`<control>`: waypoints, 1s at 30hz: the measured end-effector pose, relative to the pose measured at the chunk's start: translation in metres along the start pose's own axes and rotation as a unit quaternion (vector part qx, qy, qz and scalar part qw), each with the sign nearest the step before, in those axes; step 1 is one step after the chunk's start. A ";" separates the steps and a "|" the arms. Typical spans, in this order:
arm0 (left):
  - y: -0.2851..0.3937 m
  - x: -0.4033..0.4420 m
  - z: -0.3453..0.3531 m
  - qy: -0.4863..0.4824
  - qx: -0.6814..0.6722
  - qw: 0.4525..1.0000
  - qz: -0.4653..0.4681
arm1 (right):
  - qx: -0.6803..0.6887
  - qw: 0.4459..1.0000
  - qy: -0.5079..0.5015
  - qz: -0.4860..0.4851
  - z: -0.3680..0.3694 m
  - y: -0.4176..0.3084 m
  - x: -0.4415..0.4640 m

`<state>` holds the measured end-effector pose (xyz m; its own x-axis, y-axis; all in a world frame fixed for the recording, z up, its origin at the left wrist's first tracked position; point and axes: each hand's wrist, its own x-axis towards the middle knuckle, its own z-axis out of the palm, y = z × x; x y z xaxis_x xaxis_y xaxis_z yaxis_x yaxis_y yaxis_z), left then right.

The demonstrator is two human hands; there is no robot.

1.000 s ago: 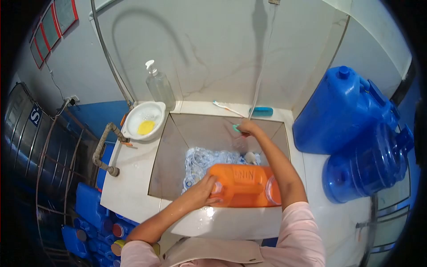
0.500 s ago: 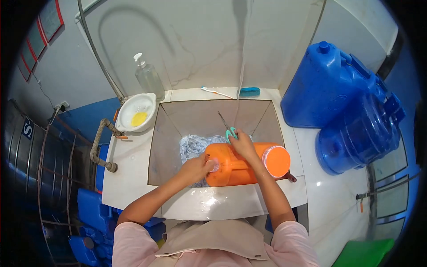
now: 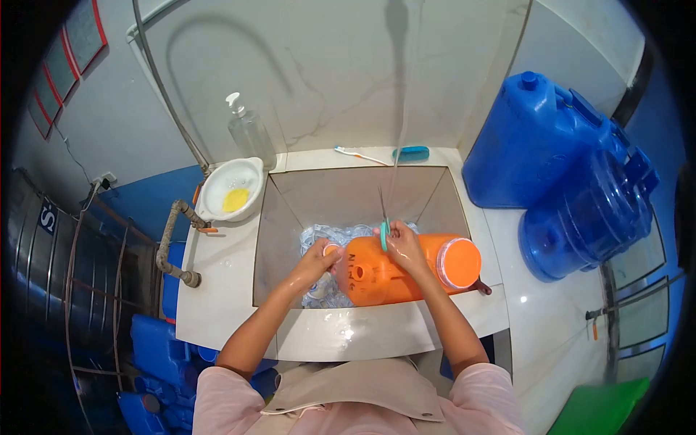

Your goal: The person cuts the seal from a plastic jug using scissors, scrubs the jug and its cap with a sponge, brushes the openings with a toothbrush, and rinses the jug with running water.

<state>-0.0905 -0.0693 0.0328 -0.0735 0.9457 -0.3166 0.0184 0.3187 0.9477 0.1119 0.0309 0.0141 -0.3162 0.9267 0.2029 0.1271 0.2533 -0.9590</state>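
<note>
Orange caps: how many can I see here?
2. The large orange cap is on the right end of the orange jug; the small orange cap is in the left hand, partly covered. Others may be hidden among the blue containers at lower left.

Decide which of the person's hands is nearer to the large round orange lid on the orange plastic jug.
Right. The right hand, holding teal-handled scissors, is over the middle of the jug, close to the lid; the left hand is farther, beside the jug's opposite end.
</note>
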 end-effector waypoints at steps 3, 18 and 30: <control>-0.001 0.006 -0.013 0.033 -0.080 0.995 0.053 | 0.080 0.969 -0.161 0.170 -0.001 -0.051 -0.017; 0.012 0.022 -0.003 0.124 -0.297 0.936 0.142 | 0.495 0.751 -0.263 0.350 0.062 -0.057 -0.037; -0.014 0.022 -0.033 0.231 -0.145 0.945 0.180 | 0.353 0.865 -0.223 0.277 0.035 -0.081 0.003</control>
<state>-0.1252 -0.0553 0.0143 -0.5427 0.8398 0.0162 -0.1452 -0.1128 0.9830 0.0680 0.0032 0.0857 -0.7417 0.6128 -0.2726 -0.1812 -0.5744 -0.7983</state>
